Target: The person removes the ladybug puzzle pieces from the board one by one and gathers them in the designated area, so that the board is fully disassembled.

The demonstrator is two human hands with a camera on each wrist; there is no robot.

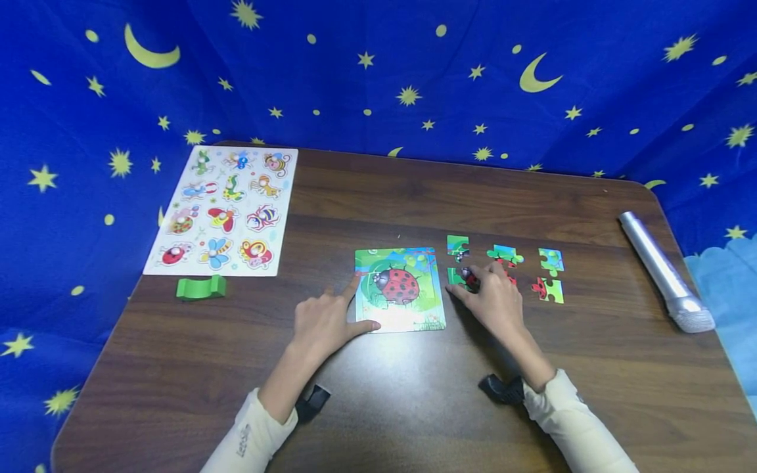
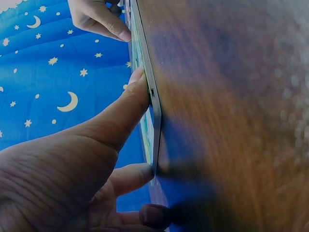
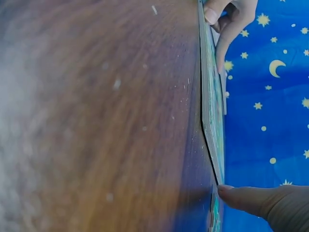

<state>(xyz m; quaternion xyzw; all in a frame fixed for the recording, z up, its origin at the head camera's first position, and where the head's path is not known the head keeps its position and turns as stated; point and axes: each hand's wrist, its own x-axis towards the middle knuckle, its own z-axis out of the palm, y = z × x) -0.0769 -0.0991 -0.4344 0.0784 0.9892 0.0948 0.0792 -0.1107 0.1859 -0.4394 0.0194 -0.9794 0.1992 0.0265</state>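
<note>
Zero pieces [image 1: 458,245] look fitted, all loose between ladybug board [image 1: 401,287] and table's [image 1: 627,381] right edge; left hand [image 1: 322,315] spread against board, can't tell right hand's [image 1: 497,301] grip.

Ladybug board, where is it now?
In the head view, the ladybug board lies mid-table, between the left hand, which touches it, and the puzzle pieces by the right hand.

Looks like kids' play area: hung w/ moon-&-star curtain [image 1: 355,92], furnished w/ wood table [image 1: 390,407], ladybug puzzle [image 1: 407,284], bug board [image 1: 201,246] & silver mic [image 1: 659,266].
</note>
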